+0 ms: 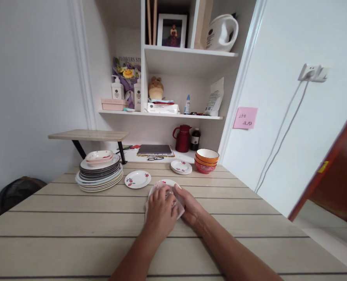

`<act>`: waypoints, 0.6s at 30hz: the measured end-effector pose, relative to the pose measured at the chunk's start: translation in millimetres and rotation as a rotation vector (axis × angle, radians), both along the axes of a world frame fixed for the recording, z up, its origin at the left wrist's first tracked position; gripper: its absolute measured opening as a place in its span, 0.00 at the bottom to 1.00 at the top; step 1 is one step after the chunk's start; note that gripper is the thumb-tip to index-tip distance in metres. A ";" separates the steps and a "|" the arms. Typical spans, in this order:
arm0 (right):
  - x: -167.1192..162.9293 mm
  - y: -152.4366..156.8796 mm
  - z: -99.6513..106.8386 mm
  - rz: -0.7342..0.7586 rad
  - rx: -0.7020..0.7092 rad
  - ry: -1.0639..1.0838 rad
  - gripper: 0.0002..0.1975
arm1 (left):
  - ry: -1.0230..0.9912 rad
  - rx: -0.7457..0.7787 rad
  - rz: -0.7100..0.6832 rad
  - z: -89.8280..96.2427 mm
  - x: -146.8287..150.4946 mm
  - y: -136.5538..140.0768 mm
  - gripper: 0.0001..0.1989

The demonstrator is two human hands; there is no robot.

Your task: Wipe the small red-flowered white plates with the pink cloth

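My left hand point(161, 207) presses a thin pale wipe or cloth point(180, 210) against a small white plate point(169, 182), its fingers bent over the material. The plate's right edge is gripped by my right hand point(192, 207), with the thumb on top and the other fingers mostly hidden below. Most of the plate's face is covered by the cloth and my left hand. Just left of it, a white plate with red flowers point(137, 179) lies flat on the table. Beyond my right hand is a short stack of matching small plates point(181, 167).
On the left, a tall stack of plates point(100, 177) stands partly beneath a small raised shelf point(88, 135). Stacked orange and red bowls point(206, 160) sit at the back right. Behind them are a red jug point(183, 138), a dark bottle point(195, 139) and a closed laptop point(155, 149).
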State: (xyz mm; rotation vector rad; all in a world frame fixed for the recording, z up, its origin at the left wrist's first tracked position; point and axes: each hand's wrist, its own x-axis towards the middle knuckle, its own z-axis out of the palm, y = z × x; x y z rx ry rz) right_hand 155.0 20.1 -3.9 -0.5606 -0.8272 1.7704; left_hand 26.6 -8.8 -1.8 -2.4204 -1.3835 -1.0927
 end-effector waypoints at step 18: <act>10.7 -2.8 6.3 0.117 -0.149 0.074 0.31 | -1.270 -0.230 -0.108 17.3 -26.1 16.9 0.15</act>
